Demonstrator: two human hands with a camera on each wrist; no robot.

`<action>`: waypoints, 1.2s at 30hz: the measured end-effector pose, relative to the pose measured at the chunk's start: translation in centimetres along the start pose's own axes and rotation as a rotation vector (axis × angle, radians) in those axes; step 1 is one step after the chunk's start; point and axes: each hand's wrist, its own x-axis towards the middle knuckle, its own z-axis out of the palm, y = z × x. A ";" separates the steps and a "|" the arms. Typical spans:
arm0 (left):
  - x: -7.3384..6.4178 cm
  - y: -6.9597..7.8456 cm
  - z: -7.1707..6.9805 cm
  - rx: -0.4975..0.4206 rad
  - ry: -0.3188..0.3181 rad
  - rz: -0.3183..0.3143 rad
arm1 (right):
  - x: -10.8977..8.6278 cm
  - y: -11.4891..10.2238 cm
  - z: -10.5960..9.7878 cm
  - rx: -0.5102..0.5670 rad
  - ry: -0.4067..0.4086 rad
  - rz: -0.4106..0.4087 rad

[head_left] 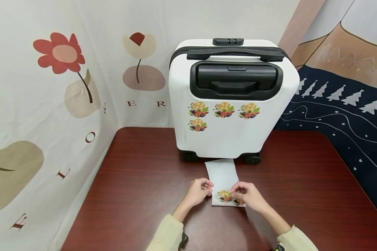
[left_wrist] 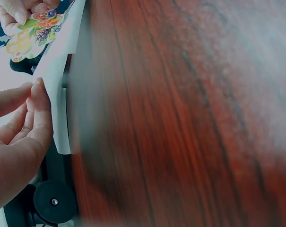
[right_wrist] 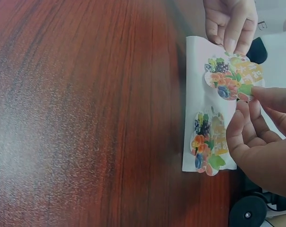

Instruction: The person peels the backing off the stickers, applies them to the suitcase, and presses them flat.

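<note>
My right hand (head_left: 249,197) pinches a fruit-print sticker (right_wrist: 235,78) by its edge, between thumb and fingertips. The sticker is raised over the white sticker sheet (head_left: 221,174), which lies on the table in front of the suitcase. Another sticker (right_wrist: 209,144) of the same print lies on the sheet, partly behind my right hand in the head view. My left hand (head_left: 201,191) pinches the left edge of the sheet, thumb against fingertips, close to the raised sticker. The white suitcase (head_left: 220,139) stands upright, with several matching stickers (head_left: 224,109) on its front below the handle recess.
The dark red wooden table (head_left: 138,181) extends on both sides of the sheet. Black wheels (head_left: 252,159) carry the suitcase, and the sheet's far end reaches between them. Behind hang a white flowered cloth (head_left: 106,62) and a dark cloth with trees (head_left: 342,111).
</note>
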 end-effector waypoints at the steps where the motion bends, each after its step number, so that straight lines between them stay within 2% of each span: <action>1: 0.0 0.0 0.0 0.005 -0.004 -0.002 | 0.0 0.1 0.0 0.000 -0.003 0.001; 7: -0.2 -0.1 -0.1 0.020 -0.031 -0.015 | 0.5 2.5 -0.4 0.030 -0.018 0.016; 14: -0.3 -0.1 -0.3 0.025 -0.063 -0.024 | 0.8 2.7 -0.4 0.043 -0.024 0.005; 20: -0.4 0.0 -0.2 0.073 -0.086 -0.012 | 0.7 1.4 -0.4 0.030 -0.024 0.001; 24: -0.3 0.0 -0.1 0.058 -0.101 -0.008 | 0.4 -0.2 -0.3 0.015 -0.028 0.005; 27: -0.2 0.0 0.0 0.042 -0.111 -0.006 | 0.3 -0.7 -0.3 0.007 -0.029 0.014; 36: -0.2 0.1 0.0 0.047 -0.108 0.016 | 0.8 2.1 -0.7 0.009 -0.005 0.024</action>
